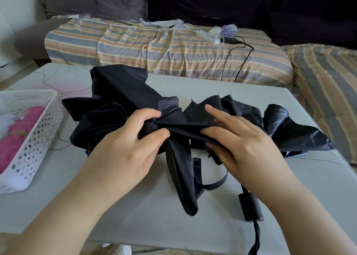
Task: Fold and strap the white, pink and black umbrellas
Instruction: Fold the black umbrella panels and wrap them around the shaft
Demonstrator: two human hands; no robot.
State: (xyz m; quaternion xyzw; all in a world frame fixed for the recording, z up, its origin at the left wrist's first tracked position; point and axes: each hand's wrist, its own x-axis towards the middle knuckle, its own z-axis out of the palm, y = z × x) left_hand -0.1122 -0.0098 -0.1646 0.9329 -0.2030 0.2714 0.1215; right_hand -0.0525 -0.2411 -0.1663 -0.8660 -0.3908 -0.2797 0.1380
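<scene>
Black umbrella (123, 92): it lies in the middle of the grey table (289, 187), floppy and not yet folded, with its cloth flaps sticking out to every side.
Left hand (127, 144): it pinches a bunch of the black cloth between thumb and curled fingers, at the middle of the black umbrella.
Right hand (243, 138): it lies on the cloth just right of the left hand. The top fingers are nearly straight and press a flap down. The thumb and lower fingers seem to tuck under the cloth, so I think it holds the fold too.
How to do it well: I think each flap needs to be pulled flat and laid the same way round the stick, one after another, so the roll comes out thin and tidy.
Strap (214, 183): a thin dark band, on the near side of the black umbrella. It hangs loose and should stay on the outside, not get rolled in.
Handle (251, 206): a short, smooth, dark stub, nearest to the person.
Cloth: thin, soft and crinkly. The right side is shiny, the left side is dull.
Pink umbrella (21, 131): left of the black umbrella, lying in the white basket (38, 138), which is hard plastic full of small round holes. Something white lies beside it, too blurry to name.
Sofa (173, 47): behind the black umbrella, under a striped, wrinkled cover.
</scene>
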